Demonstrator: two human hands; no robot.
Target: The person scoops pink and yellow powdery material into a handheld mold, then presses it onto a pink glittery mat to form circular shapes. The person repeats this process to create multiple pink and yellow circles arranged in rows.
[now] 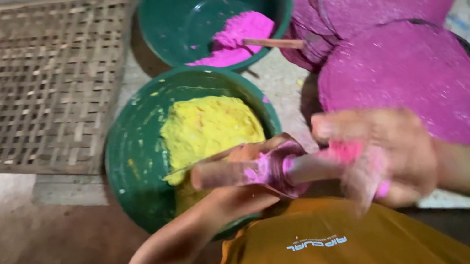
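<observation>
Hands at work over two green bowls on the floor. We see the left hand [254, 170] wrapped around a short wooden stick [220, 174], its grip pressed together on the shaft, fingers smeared with pink. The right hand [388, 154] is blurred by motion; it sits at the other end of the stick, where a pink-coated band [282, 168] encircles the wood, and we cannot tell whether its grip is closed on the stick or only brushing it. The stick lies level, just above the near rim of the yellow bowl and close to the person's orange shirt [331, 249].

We judge the work to be partway through: several flat pink discs [410, 77] already lie stacked toward the far right corner of the floor, overlapping one another, while both bowls still carry material.

Containers and contents:
- Near green bowl [126, 163]: a mound of yellow paste [209, 130] fills its right half; yellow smears mark the inner wall.
- Far green bowl [176, 8]: mostly bare inside, with a smaller lump of pink paste [238, 36] against its near wall and a second wooden stick [274, 42] resting across the rim, touching the paste.

A woven bamboo mat [17, 85] lies at the far left, well apart from the bowls.
</observation>
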